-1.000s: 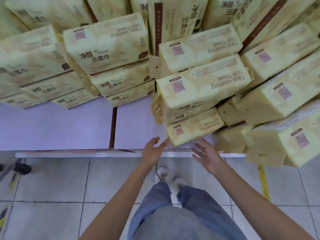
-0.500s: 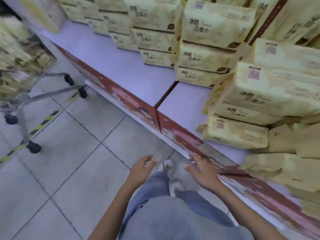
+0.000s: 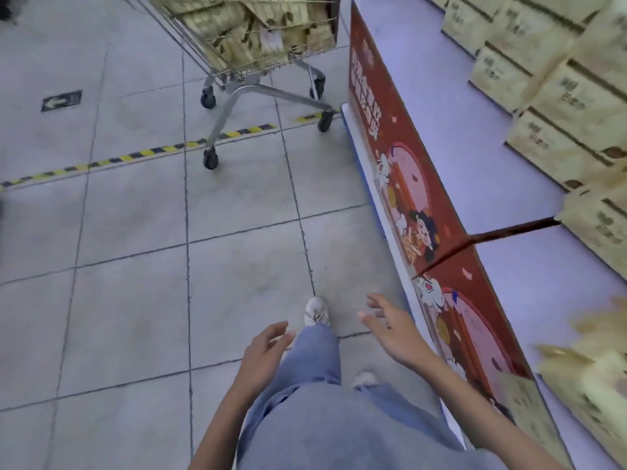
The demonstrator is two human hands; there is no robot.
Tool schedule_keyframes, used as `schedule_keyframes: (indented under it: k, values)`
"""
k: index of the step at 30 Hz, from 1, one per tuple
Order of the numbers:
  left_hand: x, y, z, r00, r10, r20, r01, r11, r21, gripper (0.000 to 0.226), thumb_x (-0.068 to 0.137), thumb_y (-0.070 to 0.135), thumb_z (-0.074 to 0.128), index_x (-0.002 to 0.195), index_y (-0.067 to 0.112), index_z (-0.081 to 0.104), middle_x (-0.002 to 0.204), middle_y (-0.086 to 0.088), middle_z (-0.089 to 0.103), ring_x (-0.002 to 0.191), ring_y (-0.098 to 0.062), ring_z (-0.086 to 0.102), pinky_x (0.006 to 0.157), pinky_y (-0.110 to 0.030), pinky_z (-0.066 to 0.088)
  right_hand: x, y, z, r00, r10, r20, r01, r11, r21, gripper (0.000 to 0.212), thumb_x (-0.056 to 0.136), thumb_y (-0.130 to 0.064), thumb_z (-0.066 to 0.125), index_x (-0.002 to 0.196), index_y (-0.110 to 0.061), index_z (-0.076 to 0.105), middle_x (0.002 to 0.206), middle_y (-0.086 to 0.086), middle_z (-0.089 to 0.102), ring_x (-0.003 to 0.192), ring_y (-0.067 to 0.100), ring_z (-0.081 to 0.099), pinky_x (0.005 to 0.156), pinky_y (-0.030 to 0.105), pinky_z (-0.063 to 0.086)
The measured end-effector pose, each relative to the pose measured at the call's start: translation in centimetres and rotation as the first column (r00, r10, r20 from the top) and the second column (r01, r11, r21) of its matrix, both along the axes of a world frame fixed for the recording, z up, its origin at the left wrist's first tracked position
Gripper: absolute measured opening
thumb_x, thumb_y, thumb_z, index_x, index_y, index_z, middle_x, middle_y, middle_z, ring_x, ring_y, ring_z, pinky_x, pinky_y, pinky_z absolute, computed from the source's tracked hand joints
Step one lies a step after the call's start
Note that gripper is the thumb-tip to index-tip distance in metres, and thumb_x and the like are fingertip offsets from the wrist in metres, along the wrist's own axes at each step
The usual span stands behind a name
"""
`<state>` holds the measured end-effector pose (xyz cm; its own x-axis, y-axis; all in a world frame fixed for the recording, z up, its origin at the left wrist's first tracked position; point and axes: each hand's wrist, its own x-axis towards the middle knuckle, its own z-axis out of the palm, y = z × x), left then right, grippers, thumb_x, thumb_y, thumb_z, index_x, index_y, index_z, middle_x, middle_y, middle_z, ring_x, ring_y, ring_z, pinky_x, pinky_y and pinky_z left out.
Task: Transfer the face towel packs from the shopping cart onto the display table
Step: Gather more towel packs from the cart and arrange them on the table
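Observation:
A metal shopping cart [image 3: 237, 76] stands at the top centre on the tiled floor, holding several yellow face towel packs [image 3: 258, 35]. The display table [image 3: 509, 266] runs along the right, its top pale purple and its side panel red with cartoon art. Stacks of yellow towel packs [image 3: 556, 96] sit on it at the upper right, and more packs [image 3: 590, 385] lie at the lower right. My left hand [image 3: 263, 354] and my right hand [image 3: 393, 330] hang low in front of my legs, both empty with fingers spread, far from the cart.
Grey floor tiles lie between me and the cart. A yellow-black striped tape line [image 3: 135, 154] crosses the floor under the cart's wheels. A floor arrow sticker [image 3: 61, 100] is at the upper left. The table's white base edge [image 3: 373, 184] runs beside my right foot.
My view has swung left, away from the table's stacks and toward the cart. Both hands have drawn back from the packs on the table and stay empty.

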<state>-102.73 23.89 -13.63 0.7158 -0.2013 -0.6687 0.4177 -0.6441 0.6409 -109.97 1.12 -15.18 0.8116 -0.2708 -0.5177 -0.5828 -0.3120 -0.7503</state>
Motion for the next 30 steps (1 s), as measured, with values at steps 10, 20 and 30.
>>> schedule_keyframes:
  k: [10,20,30]
  values:
    - [16.1,-0.7,0.3,0.998,0.025,0.059,-0.021,0.998,-0.057,0.032,0.094,0.032,0.055,0.125,0.023,0.056,0.118,0.011,0.057,0.103,-0.003,0.052,0.074,-0.005,0.038,15.9,-0.2,0.5,1.000,0.017,-0.001,-0.017,1.000,-0.003,0.045,0.093,-0.031,0.056,0.134,-0.018,0.046,0.125,0.001,0.054,0.108,0.016,0.054,0.088,0.025,0.038]
    - [32.4,-6.7,0.5,0.997,-0.015,0.069,0.022,0.995,-0.096,0.038,0.093,0.031,0.057,0.129,0.019,0.054,0.132,0.003,0.055,0.122,-0.015,0.051,0.092,-0.023,0.037,26.4,-4.8,-0.3,0.998,-0.032,-0.052,0.034,0.999,0.038,0.041,0.090,-0.035,0.057,0.128,-0.025,0.046,0.113,-0.008,0.056,0.104,0.011,0.055,0.090,0.024,0.041]
    - [46.5,-11.0,1.5,0.968,0.252,0.017,-0.246,0.956,-0.161,0.033,0.094,0.025,0.056,0.126,0.019,0.055,0.127,0.002,0.058,0.102,-0.003,0.054,0.089,-0.019,0.035,48.0,-11.1,1.3,0.994,0.105,0.015,-0.105,0.994,0.003,0.042,0.095,-0.025,0.054,0.134,-0.015,0.045,0.125,0.004,0.055,0.107,0.015,0.054,0.089,0.022,0.041]
